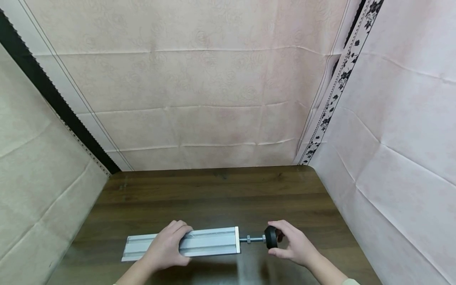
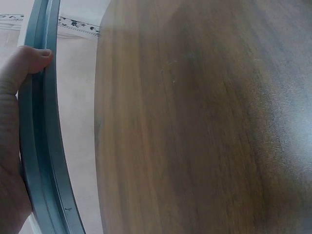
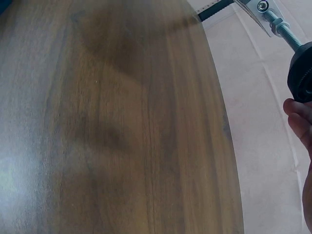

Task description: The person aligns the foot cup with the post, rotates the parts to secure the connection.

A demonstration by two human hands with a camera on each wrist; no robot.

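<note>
A long silvery aluminium profile (image 1: pixel 211 242) with grooves along its length lies crosswise in the head view, its shadow falling on the table below. My left hand (image 1: pixel 166 247) grips it near the middle, and the thumb shows on its edge in the left wrist view. From the end plate (image 1: pixel 237 240) on its right a threaded rod (image 1: pixel 256 239) with nuts sticks out. At the rod's tip sits a black levelling foot (image 1: pixel 271 237), which my right hand (image 1: pixel 295 244) holds by the rim between thumb and fingers. A bolt head (image 3: pixel 263 6) shows on the end plate in the right wrist view.
Under the hands is a brown wood-grain table (image 1: pixel 213 194) with rounded far corners. Pale patterned cloth (image 1: pixel 213 87) hangs behind it, with more cloth on the left (image 1: pixel 39 166) and right (image 1: pixel 399 130) sides.
</note>
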